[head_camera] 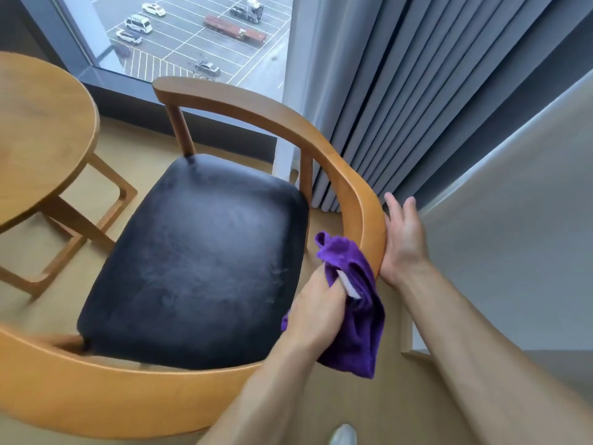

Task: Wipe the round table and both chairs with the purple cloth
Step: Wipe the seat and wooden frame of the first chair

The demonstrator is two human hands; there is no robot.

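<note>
Purple cloth (349, 316), pinched in the left hand (316, 311), presses the chair (359, 200) backrest's inner face; right hand (402, 239), fingers straight, braces outside. Best sweep along the curve, steadily.

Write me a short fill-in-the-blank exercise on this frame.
1. The left hand grips the ____ cloth.
2. The right hand rests open on the outside of the chair's curved ____.
3. The chair has a ____ seat cushion.

Missing words: purple; backrest; black
</note>
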